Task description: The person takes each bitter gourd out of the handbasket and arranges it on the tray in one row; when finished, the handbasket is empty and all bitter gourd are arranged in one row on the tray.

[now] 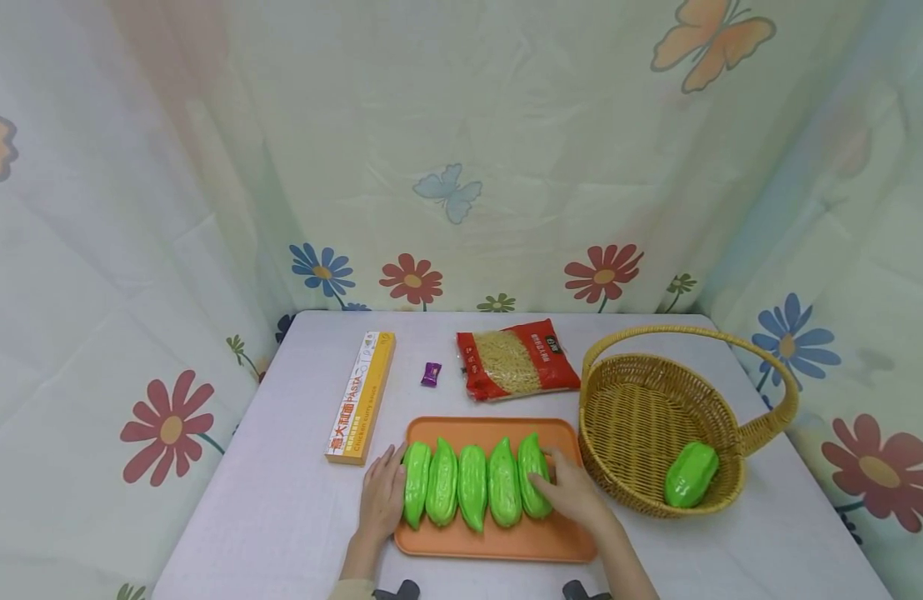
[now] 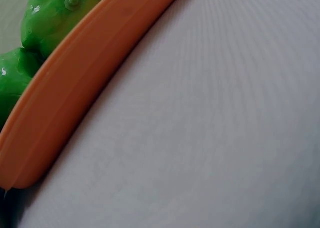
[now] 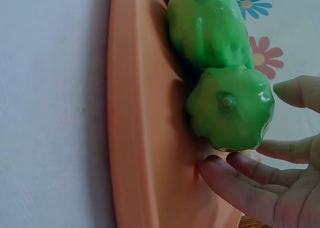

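Several glossy green bitter melons (image 1: 472, 487) lie side by side on an orange tray (image 1: 499, 546). My left hand (image 1: 382, 493) rests at the tray's left edge, fingers beside the leftmost melon; whether they touch it I cannot tell. In the left wrist view, this hand is out of sight. My right hand (image 1: 572, 492) is around the rightmost melon (image 3: 230, 107), with thumb over its near side and fingers along its right. From the right wrist, those fingers (image 3: 240, 183) look mostly straight, and a small gap shows at the thumb.
Right of the tray stands a wicker basket (image 1: 626, 417) with a tall handle, holding one green melon (image 1: 690, 475). Behind the tray lie a red bag of pasta (image 1: 506, 362) and a small purple-wrapped candy (image 1: 431, 374). A yellow-and-white pasta box (image 1: 361, 398) lies at the left.
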`<control>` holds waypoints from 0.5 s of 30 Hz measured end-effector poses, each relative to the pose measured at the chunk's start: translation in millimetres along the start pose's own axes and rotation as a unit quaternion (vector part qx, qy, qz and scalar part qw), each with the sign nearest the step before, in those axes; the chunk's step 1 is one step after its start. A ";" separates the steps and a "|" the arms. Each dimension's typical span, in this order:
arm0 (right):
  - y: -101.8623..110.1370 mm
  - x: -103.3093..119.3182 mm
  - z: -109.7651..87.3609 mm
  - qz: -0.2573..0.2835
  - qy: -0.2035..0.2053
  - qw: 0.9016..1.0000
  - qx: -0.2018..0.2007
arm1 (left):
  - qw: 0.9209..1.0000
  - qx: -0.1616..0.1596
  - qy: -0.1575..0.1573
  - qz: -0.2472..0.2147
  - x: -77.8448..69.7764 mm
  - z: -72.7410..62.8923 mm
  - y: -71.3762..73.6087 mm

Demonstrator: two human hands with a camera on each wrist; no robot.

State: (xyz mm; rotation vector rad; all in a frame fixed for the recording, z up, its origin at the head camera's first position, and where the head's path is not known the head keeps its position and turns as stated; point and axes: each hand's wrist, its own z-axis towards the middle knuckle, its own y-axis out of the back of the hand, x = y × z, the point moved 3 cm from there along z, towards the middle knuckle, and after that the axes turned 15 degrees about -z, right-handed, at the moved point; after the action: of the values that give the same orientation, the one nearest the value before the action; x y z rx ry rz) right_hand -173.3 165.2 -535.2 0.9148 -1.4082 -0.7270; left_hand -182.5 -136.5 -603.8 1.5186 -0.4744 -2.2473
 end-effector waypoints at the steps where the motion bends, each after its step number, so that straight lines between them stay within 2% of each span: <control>1: 0.6 0.1 -0.4 0.001 0.000 1.000 0.001 | 1.000 -0.003 -0.004 -0.001 0.1 0.0 0.0; 5: 2.3 -0.5 -1.7 0.008 -0.002 1.000 0.006 | 0.999 -0.021 -0.025 0.009 0.0 -0.3 -0.2; 8: 3.7 -1.4 -2.6 0.009 -0.010 1.000 0.011 | 0.999 -0.026 -0.030 0.011 -0.4 -0.6 -0.3; 15: 12.7 1.2 -5.1 0.007 -0.017 1.000 0.012 | 1.000 -0.006 0.012 -0.011 0.7 -0.4 0.1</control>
State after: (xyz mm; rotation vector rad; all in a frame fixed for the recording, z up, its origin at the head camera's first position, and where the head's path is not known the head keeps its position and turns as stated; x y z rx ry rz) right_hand -169.5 170.8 -523.3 0.9143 -1.4552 -0.7183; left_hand -182.3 -137.0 -604.4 1.5500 -0.4393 -2.2412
